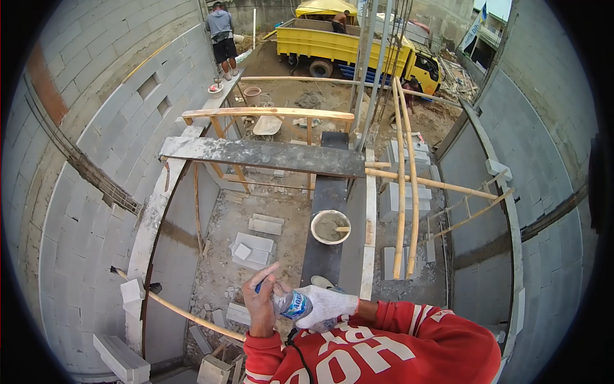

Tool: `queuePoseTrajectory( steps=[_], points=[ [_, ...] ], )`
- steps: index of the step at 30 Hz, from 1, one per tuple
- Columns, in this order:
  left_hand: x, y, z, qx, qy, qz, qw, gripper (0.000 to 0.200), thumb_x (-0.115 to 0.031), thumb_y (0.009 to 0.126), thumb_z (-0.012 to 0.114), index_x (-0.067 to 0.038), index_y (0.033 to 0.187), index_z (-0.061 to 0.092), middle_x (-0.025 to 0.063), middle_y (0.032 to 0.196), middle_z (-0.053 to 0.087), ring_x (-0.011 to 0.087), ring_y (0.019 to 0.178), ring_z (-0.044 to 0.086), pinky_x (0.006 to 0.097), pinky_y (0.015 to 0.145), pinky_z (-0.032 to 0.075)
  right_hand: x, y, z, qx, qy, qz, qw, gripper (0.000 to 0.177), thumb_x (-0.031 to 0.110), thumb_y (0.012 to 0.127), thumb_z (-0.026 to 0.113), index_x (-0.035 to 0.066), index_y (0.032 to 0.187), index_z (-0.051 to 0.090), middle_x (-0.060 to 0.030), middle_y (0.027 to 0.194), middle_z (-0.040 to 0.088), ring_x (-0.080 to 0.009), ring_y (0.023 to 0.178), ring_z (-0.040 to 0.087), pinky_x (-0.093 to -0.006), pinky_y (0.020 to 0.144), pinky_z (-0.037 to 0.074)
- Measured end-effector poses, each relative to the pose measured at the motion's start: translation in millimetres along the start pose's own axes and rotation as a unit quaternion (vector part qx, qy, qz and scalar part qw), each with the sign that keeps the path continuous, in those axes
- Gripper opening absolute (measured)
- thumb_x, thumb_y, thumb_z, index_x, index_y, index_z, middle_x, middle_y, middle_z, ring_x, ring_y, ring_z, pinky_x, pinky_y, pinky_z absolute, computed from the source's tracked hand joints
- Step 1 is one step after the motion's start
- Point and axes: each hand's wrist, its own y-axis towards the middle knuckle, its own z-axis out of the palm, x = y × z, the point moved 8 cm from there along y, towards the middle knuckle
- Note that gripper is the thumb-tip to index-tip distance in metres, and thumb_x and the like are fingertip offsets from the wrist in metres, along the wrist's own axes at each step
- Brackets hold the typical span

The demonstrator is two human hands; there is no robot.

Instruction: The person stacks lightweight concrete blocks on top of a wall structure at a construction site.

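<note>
A clear plastic bottle with a blue label (297, 305) is held at chest height in front of the red shirt. My right hand (321, 306), in a white knitted glove, is wrapped round the bottle's body. At the bottle's other end is my bare left hand (261, 301), its fingers bent over the top and partly pointing up; a bit of blue shows between them. Just beyond the hands, a round bucket of grey mortar (330, 227) with a wooden handle in it rests on a dark plank (320, 255).
A wide plank (262, 155) crosses ahead between block walls. Bamboo poles (407, 185) stand at the right. Grey blocks (253, 250) lie on the ground far below. A person in a grey top (220, 32) stands on the left wall; a yellow truck (345, 46) is behind.
</note>
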Motion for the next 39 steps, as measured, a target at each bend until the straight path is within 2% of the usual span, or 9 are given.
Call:
queuePoseTrajectory(
  steps=[2,5,7,10,19,26,30,35,39],
  points=[
    [7.9,-5.7,-7.7,0.035,-0.078,-0.029,0.996,0.019,-0.008,0.093,0.063,0.005,0.105,0.069,0.0049,0.061,0.058,0.0158,0.057,0.06,0.028,0.061,0.048,-5.7,-1.1,26.4,0.185,0.172,-0.003,0.968,0.04,0.021,0.075,0.077,0.001,0.106,0.061,-0.0074,0.085,0.068,-0.0136,0.075,0.064,-0.0305,0.071,0.052],
    [9.6,-3.0,-11.6,0.075,-0.126,0.018,0.989,0.019,-0.006,0.092,0.062,0.006,0.106,0.068,0.0052,0.062,0.058,0.0159,0.055,0.058,0.0288,0.06,0.049,2.9,2.7,30.4,0.223,0.225,0.012,0.948,0.053,0.028,0.078,0.081,0.0,0.115,0.055,-0.0106,0.094,0.069,-0.0206,0.085,0.069,-0.0351,0.072,0.055],
    [15.6,0.9,-33.2,-0.067,-0.081,0.003,0.994,0.018,-0.006,0.092,0.062,0.005,0.105,0.069,0.0049,0.062,0.058,0.0162,0.056,0.058,0.0301,0.06,0.05,12.7,7.4,26.9,0.189,0.2,0.043,0.961,0.067,0.035,0.076,0.08,-0.001,0.123,0.049,-0.0174,0.1,0.068,-0.0298,0.089,0.07,-0.0397,0.074,0.055],
    [26.4,2.7,-58.2,-0.235,-0.034,0.031,0.971,0.018,-0.006,0.092,0.063,0.005,0.105,0.069,0.0047,0.061,0.057,0.0161,0.056,0.058,0.0311,0.06,0.052,9.8,21.7,2.0,-0.037,-0.167,-0.03,0.985,0.079,0.039,0.07,0.082,-0.001,0.127,0.046,-0.0265,0.1,0.065,-0.0424,0.091,0.066,-0.0408,0.076,0.054],
    [68.2,49.1,-26.5,-0.152,-0.038,-0.065,0.986,0.023,-0.007,0.091,0.061,0.006,0.109,0.07,0.0052,0.06,0.057,0.017,0.057,0.059,0.0304,0.06,0.051,-15.1,51.0,-38.5,0.119,0.078,-0.044,0.989,0.046,0.023,0.076,0.076,-0.002,0.11,0.059,-0.0076,0.083,0.065,-0.0142,0.075,0.058,-0.0316,0.071,0.05],
    [96.5,107.9,43.0,-0.048,-0.082,-0.123,0.988,0.034,-0.008,0.091,0.061,0.007,0.122,0.062,0.0059,0.069,0.062,0.0182,0.067,0.065,0.0314,0.069,0.054,-49.4,65.5,-116.1,0.177,0.094,0.02,0.979,0.047,0.022,0.074,0.078,0.0,0.111,0.06,-0.0052,0.09,0.067,-0.0139,0.08,0.061,-0.0305,0.078,0.05],
    [105.1,121.4,54.6,-0.17,0.008,-0.113,0.979,0.033,-0.014,0.094,0.062,0.004,0.121,0.061,0.0087,0.081,0.069,0.0126,0.07,0.063,0.0302,0.071,0.054,-60.6,73.7,-153.1,0.08,0.015,0.059,0.995,0.065,0.027,0.07,0.082,0.001,0.121,0.052,-0.0145,0.101,0.067,-0.0278,0.087,0.068,-0.0376,0.079,0.053],
    [138.8,102.3,58.0,-0.313,-0.05,-0.166,0.934,0.025,-0.018,0.093,0.065,0.0,0.075,0.062,0.0061,0.072,0.07,0.0071,0.065,0.058,0.0221,0.064,0.045,-81.1,86.1,-158.6,0.093,-0.164,0.07,0.98,0.077,0.032,0.067,0.085,0.0,0.127,0.048,-0.0225,0.105,0.065,-0.0398,0.092,0.067,-0.0418,0.077,0.055],
    [143.4,99.0,61.0,-0.288,-0.075,-0.143,0.944,0.036,-0.02,0.093,0.067,-0.003,0.064,0.056,0.0073,0.067,0.068,0.0089,0.063,0.06,0.0249,0.062,0.046,-87.8,92.2,-144.7,0.207,0.013,0.092,0.974,0.082,0.029,0.069,0.084,0.0,0.134,0.044,-0.015,0.106,0.065,-0.0292,0.091,0.068,-0.0377,0.078,0.055]
  ],
)
